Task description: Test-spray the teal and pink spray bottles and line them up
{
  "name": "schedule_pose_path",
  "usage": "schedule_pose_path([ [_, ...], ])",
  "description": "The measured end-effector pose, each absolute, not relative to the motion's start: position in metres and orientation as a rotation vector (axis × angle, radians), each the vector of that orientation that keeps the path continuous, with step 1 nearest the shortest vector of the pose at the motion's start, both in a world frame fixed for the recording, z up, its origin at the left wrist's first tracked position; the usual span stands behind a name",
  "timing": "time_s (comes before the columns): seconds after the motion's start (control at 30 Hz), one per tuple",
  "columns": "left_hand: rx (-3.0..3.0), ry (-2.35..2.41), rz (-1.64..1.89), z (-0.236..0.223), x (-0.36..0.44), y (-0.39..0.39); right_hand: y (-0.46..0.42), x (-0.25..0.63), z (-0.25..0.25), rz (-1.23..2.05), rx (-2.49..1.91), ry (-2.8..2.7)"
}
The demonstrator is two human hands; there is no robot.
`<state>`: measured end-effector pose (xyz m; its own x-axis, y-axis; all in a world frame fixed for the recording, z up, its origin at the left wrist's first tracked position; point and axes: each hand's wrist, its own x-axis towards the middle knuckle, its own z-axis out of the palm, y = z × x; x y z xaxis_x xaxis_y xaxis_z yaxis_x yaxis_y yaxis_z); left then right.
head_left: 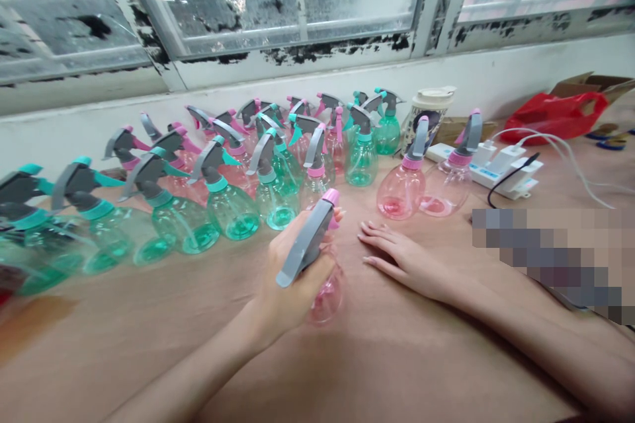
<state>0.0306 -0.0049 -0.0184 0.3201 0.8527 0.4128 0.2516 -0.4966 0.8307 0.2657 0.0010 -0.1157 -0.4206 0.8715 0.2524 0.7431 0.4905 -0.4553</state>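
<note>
My left hand is wrapped round the neck of a pink spray bottle with a grey and pink trigger head, in the middle of the table. My fingers hide most of its neck. To the right, my right hand lies flat on the tabletop with its fingers stretched out, holding nothing. Just behind it stand a pink spray bottle and a paler pink one. Close behind my left hand is a row of green spray bottles, the nearest being one green bottle with a grey head.
Several more green and pink spray bottles crowd the left and back of the table. A lidded paper cup, a white power strip with cables, a red plastic bag and a cardboard box stand along the wall. A pixelated patch covers the right side.
</note>
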Motion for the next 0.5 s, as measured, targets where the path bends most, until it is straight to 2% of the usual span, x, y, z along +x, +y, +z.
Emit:
schedule_pose_path([
  [0.5,1.889,1.032,1.188,-0.0139,0.03,-0.0014,0.001,0.2638,-0.1197,0.35,-1.314,-2.253],
])
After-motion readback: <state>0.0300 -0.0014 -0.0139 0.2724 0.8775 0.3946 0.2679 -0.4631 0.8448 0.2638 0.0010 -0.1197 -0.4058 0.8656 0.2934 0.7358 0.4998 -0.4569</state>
